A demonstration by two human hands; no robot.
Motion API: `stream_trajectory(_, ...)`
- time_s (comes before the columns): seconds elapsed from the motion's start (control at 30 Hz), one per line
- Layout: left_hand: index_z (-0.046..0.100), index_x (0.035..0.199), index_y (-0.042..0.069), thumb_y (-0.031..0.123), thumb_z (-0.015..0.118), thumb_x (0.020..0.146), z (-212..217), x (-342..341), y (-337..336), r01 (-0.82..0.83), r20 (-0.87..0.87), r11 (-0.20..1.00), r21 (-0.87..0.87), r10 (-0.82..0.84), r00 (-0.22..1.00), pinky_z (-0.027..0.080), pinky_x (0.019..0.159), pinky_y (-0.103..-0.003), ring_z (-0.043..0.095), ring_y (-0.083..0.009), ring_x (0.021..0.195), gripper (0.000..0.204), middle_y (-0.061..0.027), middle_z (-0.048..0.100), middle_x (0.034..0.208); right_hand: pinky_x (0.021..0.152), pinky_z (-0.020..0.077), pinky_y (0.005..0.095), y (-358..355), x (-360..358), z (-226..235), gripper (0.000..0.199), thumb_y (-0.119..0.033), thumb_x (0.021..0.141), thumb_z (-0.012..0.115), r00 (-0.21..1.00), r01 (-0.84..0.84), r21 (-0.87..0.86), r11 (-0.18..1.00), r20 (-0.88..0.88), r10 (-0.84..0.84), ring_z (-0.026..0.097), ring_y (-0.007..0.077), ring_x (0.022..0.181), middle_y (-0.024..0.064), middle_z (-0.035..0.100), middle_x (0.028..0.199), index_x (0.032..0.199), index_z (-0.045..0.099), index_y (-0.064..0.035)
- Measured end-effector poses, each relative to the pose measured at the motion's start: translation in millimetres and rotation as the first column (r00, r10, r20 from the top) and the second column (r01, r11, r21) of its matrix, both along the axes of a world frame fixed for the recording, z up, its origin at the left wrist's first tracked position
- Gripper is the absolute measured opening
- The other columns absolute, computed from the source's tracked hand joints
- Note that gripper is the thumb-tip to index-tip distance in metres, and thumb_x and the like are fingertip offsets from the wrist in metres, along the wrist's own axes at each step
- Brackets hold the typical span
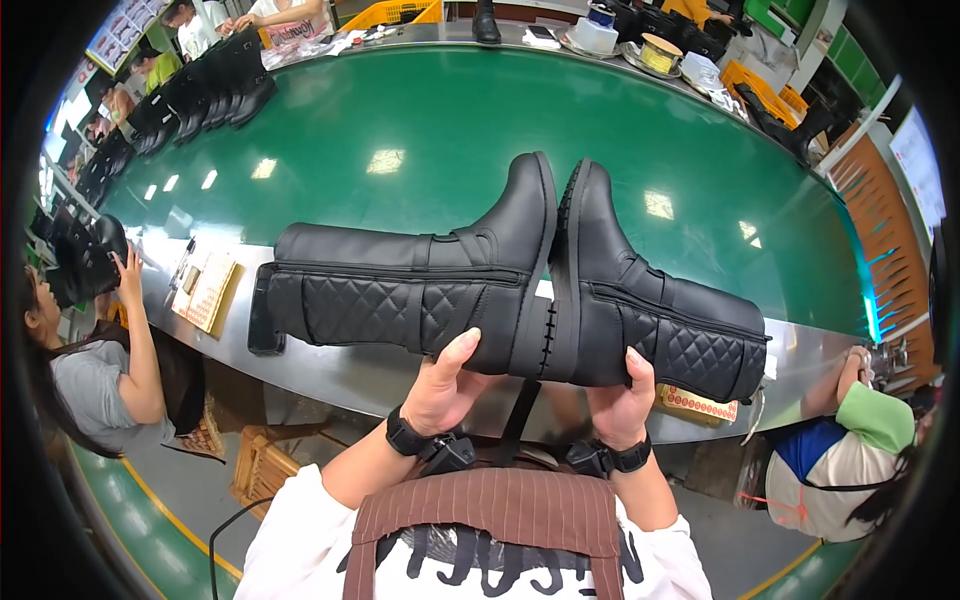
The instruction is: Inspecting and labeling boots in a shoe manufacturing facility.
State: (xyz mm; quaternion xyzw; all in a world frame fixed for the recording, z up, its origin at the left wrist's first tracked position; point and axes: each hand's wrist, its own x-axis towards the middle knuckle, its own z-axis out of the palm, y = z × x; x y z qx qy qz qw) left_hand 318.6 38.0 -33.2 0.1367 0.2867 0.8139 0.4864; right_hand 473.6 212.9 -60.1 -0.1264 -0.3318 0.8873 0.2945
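Two tall black boots lie on their sides in front of me, their soles facing each other and close together. Quilted panels and long zippers show on both shafts. My left hand (pixel 440 388) grips the left boot (pixel 365 250) near its heel, thumb on top. Likewise my right hand (pixel 622 402) is closed on the heel area of the right boot (pixel 690 310), thumb over the upper edge. The left shaft points left and the right shaft points right, while both toes point away from me. Most of my fingers are hidden beneath the boots.
Beyond the boots runs a green work surface (pixel 400 200) with a metal edge. A dark flat object (pixel 263 325) sits by the left shaft, and a printed box (pixel 205 290) lies farther left. Co-workers sit on both sides. Boots in rows (pixel 190 105) stand far left.
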Motion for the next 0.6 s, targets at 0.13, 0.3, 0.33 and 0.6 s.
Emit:
stream_trajectory(0.13, 0.053, 0.135, 0.003, 0.027, 0.056, 0.099, -8, -1, -4, 0.011, -0.021, 1.000, 0.011, -0.011, 1.000, 0.042, 0.108, -0.045, 0.057, -0.0234, 0.123, 0.045, -0.0100, 0.060, 0.133, 0.101, 0.0472, 0.0408, 1, 3, -3, 0.043, -0.031, 0.091, 0.053, 0.999, -0.044, 0.005, 0.999, -0.018, 0.044, 0.064, 0.0264, 0.113, 0.0123, 0.068, 0.121, 0.118, 0.064, 0.0011)
stream_trajectory(0.3, 0.055, 0.133, -0.001, 0.017, 0.056, 0.096, -19, -7, -10, 0.049, -0.001, 0.996, 0.078, -0.049, 0.999, 0.041, 0.109, -0.041, 0.057, -0.0238, 0.124, 0.042, -0.0119, 0.061, 0.132, 0.109, 0.0424, 0.0435, -1, 6, -9, 0.056, -0.028, 0.081, 0.062, 0.999, 0.003, 0.067, 0.998, -0.053, 0.001, 0.060, 0.0309, 0.120, 0.0142, 0.062, 0.131, 0.127, 0.058, 0.0030)
stream_trajectory(0.33, 0.057, 0.130, -0.002, 0.013, 0.057, 0.094, -20, -10, -11, 0.088, 0.018, 0.991, 0.100, -0.090, 0.996, 0.042, 0.108, -0.040, 0.058, -0.0237, 0.122, 0.039, -0.0119, 0.062, 0.131, 0.110, 0.0412, 0.0442, 0, 7, -12, 0.059, -0.027, 0.078, 0.064, 0.994, -0.012, 0.060, 0.998, -0.110, 0.019, 0.058, 0.0308, 0.122, 0.0135, 0.061, 0.133, 0.130, 0.057, 0.0015)
stream_trajectory(0.6, 0.057, 0.132, 0.000, 0.006, 0.067, 0.088, -8, -19, 1, -0.167, -0.578, 0.911, -0.377, -0.091, 0.811, 0.043, 0.104, -0.035, 0.056, -0.0177, 0.118, 0.045, -0.0086, 0.062, 0.127, 0.111, 0.0406, 0.0470, 12, 5, -21, 0.063, -0.030, 0.079, 0.073, 0.995, -0.053, 0.492, 0.869, 0.097, 0.006, 0.055, 0.0300, 0.126, 0.0113, 0.060, 0.135, 0.134, 0.056, -0.0040)
